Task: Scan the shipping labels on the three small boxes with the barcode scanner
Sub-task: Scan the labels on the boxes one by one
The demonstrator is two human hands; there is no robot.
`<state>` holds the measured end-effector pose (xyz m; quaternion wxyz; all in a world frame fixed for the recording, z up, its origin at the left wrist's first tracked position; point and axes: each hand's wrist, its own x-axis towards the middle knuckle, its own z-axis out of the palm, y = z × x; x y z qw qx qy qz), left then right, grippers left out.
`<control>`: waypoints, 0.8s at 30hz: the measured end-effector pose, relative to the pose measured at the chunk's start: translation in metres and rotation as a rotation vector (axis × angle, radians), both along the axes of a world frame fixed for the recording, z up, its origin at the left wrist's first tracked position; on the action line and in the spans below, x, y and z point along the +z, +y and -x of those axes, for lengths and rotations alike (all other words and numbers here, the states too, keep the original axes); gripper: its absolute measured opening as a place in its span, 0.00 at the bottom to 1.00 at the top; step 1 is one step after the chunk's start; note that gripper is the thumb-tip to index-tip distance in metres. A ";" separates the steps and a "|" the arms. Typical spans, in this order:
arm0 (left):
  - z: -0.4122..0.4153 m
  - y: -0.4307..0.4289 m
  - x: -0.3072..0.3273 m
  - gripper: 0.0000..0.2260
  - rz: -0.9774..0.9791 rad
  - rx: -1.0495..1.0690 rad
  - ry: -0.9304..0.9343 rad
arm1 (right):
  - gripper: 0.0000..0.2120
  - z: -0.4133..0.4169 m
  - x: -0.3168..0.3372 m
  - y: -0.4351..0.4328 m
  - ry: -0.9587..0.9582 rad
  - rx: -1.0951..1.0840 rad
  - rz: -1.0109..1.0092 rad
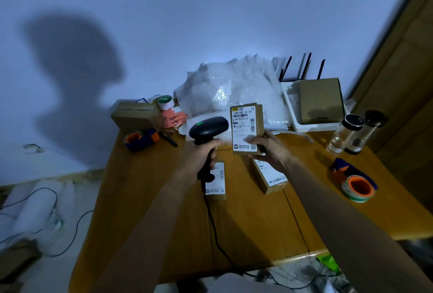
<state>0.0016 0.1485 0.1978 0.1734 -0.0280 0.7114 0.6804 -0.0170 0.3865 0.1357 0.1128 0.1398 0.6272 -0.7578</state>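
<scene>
My left hand [203,155] grips the handle of a black corded barcode scanner [207,129], its head raised and a green light on top. My right hand [269,149] holds a small brown box [246,123] upright above the table, its white shipping label facing me, just right of the scanner head. Two more small labelled boxes lie flat on the wooden table [246,222]: one [218,182] under the scanner handle, the other [270,179] below my right hand.
Bubble wrap [229,91] piles at the back. A larger brown box [319,100] in a white tray sits back right, two clear jars [349,133] beside it. Tape dispensers lie at left [140,139] and right [356,184]. Another carton [136,114] stands back left.
</scene>
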 end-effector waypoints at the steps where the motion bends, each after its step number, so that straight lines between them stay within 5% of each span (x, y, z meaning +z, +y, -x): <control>1: -0.001 0.000 0.001 0.14 -0.004 -0.008 0.003 | 0.33 0.000 0.001 -0.001 0.009 -0.010 -0.015; 7: -0.003 -0.002 0.001 0.13 -0.016 0.003 0.004 | 0.42 -0.002 0.001 -0.004 0.020 -0.035 -0.053; 15: -0.006 -0.007 -0.004 0.13 -0.013 0.014 -0.036 | 0.29 -0.006 0.000 -0.005 -0.001 -0.001 -0.017; 24: -0.014 -0.007 -0.007 0.15 0.004 -0.011 -0.054 | 0.29 -0.004 -0.005 -0.009 -0.008 -0.047 -0.027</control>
